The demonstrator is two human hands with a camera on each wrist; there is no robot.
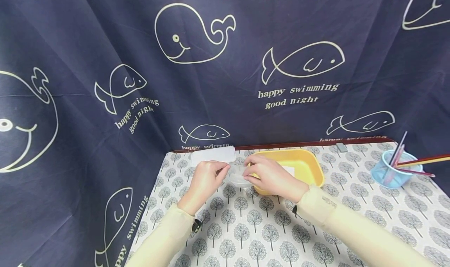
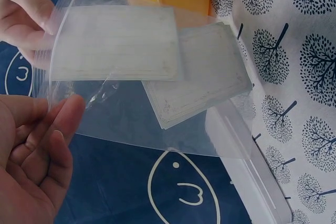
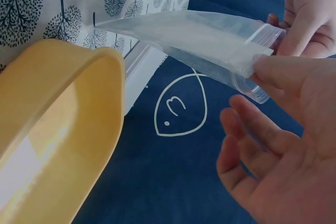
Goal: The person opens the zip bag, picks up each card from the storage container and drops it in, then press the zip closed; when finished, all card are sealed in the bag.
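Note:
Between both hands hangs a clear zip bag (image 2: 131,124), held up by its zip edge above the table. Two stacks of whitish paper sheets, an upright one (image 2: 115,43) and a tilted one (image 2: 202,74), overlap inside it. My left hand (image 1: 207,177) pinches one side of the bag's mouth between thumb and fingers. My right hand (image 1: 263,173) pinches the other side, its remaining fingers loosely bent below in the right wrist view. The mouth looks parted in the right wrist view. Behind and beneath the right hand stands a yellow basin (image 1: 314,173) with something white inside.
A white flat tray or lid (image 1: 214,154) lies at the table's back left. To the right stands a light-blue cup (image 1: 390,177) with pencils and pens. A small grey block (image 1: 341,147) lies near the back edge, before a dark blue curtain (image 1: 246,103).

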